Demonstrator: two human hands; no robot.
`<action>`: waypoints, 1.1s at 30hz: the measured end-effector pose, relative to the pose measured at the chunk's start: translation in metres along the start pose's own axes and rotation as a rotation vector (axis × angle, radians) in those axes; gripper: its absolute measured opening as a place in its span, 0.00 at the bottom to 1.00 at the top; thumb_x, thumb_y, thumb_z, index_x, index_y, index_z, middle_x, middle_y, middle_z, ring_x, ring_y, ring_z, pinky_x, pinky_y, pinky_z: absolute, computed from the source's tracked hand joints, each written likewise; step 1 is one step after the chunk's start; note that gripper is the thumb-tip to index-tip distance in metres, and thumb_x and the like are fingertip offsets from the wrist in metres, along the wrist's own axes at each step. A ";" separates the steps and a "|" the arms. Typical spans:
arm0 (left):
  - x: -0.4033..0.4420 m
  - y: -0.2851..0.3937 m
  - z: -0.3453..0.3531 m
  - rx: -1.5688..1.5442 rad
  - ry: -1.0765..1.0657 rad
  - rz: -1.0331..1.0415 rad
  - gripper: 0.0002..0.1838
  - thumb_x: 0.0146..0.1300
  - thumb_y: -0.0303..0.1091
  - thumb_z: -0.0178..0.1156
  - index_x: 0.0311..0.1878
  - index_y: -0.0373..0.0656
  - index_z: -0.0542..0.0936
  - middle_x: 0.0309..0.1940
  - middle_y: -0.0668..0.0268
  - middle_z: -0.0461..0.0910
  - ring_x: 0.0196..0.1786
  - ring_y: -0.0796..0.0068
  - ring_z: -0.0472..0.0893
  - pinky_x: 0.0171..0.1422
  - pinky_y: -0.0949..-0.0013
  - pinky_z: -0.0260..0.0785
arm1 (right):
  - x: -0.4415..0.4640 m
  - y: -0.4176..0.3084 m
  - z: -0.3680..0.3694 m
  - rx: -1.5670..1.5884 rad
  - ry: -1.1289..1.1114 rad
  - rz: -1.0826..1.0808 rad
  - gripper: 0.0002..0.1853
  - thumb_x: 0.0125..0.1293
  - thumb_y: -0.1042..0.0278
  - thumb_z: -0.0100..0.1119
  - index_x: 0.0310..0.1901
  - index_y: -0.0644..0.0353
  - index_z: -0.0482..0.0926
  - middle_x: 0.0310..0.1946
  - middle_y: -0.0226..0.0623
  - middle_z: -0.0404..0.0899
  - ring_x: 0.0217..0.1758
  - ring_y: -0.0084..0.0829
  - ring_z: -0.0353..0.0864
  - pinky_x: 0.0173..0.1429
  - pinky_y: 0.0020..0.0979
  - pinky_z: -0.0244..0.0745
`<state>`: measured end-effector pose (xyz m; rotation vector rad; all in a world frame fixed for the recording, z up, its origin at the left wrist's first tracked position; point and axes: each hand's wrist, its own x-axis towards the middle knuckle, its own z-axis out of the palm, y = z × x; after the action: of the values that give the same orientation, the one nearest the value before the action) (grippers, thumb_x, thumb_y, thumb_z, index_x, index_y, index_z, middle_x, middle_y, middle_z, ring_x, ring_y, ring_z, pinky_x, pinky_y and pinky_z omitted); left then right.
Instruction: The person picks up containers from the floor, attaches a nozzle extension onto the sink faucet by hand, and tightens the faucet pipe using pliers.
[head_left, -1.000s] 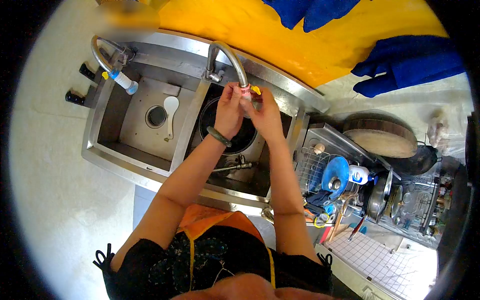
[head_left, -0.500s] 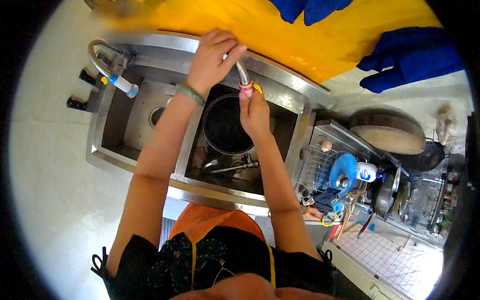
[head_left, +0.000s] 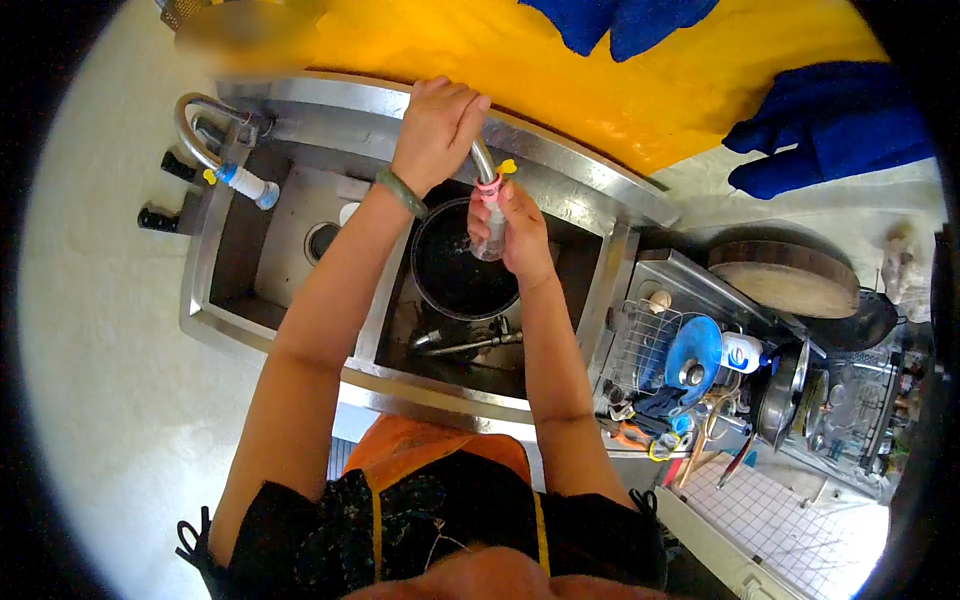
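Note:
Over the right basin of a steel sink (head_left: 625,265), my left hand (head_left: 440,130) is closed around the upper part of a metal faucet (head_left: 484,160). A green bangle rings that wrist. At the spout's end sits a clear plastic faucet nozzle (head_left: 488,247) with a pink collar and a yellow clip. My right hand (head_left: 525,232) wraps its fingers round this nozzle. Beneath it stands a round black pot (head_left: 450,280), some water in it as far as I can tell. A loose metal faucet piece (head_left: 468,344) lies in front of the pot.
Another faucet (head_left: 195,135) with a blue-and-white nozzle (head_left: 248,186) curves over the left basin. To the right are a wire rack (head_left: 640,340), a blue lid (head_left: 692,355), a white bottle (head_left: 741,352) and a thick round wooden board (head_left: 785,275). Blue gloves (head_left: 840,125) hang at upper right.
My right hand has shifted slightly down and its fingers have turned, so the clear nozzle now shows between them. My left hand stays on the faucet. The whole view has moved slightly.

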<state>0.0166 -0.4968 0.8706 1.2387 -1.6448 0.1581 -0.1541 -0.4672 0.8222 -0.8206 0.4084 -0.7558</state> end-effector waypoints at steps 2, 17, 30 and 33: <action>0.001 0.002 0.000 -0.017 0.001 -0.013 0.15 0.65 0.35 0.49 0.24 0.39 0.73 0.21 0.59 0.72 0.30 0.55 0.70 0.40 0.58 0.58 | 0.001 0.003 -0.002 -0.025 -0.011 0.005 0.20 0.70 0.48 0.46 0.43 0.61 0.69 0.27 0.30 0.67 0.27 0.20 0.65 0.32 0.22 0.63; -0.001 0.006 0.001 -0.041 -0.038 -0.038 0.10 0.64 0.36 0.52 0.32 0.39 0.75 0.29 0.58 0.74 0.37 0.55 0.71 0.45 0.58 0.60 | 0.000 0.010 -0.005 -0.666 0.203 -0.262 0.15 0.71 0.58 0.47 0.45 0.64 0.71 0.27 0.32 0.74 0.28 0.20 0.71 0.33 0.23 0.68; -0.101 0.084 0.021 -0.951 0.080 -0.863 0.18 0.69 0.35 0.51 0.57 0.37 0.68 0.51 0.64 0.72 0.52 0.75 0.72 0.59 0.71 0.63 | -0.018 -0.011 -0.001 -0.639 0.386 -0.414 0.13 0.71 0.65 0.48 0.51 0.63 0.73 0.42 0.36 0.77 0.44 0.27 0.75 0.51 0.27 0.70; -0.096 0.091 0.027 -1.074 0.120 -0.938 0.20 0.69 0.38 0.51 0.60 0.38 0.67 0.51 0.64 0.73 0.53 0.77 0.72 0.59 0.73 0.63 | -0.017 -0.008 -0.016 -0.843 0.423 -0.429 0.11 0.70 0.65 0.52 0.47 0.62 0.77 0.43 0.34 0.76 0.45 0.22 0.74 0.52 0.24 0.69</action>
<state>-0.0762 -0.4103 0.8240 0.9487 -0.6643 -1.0645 -0.1782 -0.4664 0.8195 -1.5745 0.9853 -1.1856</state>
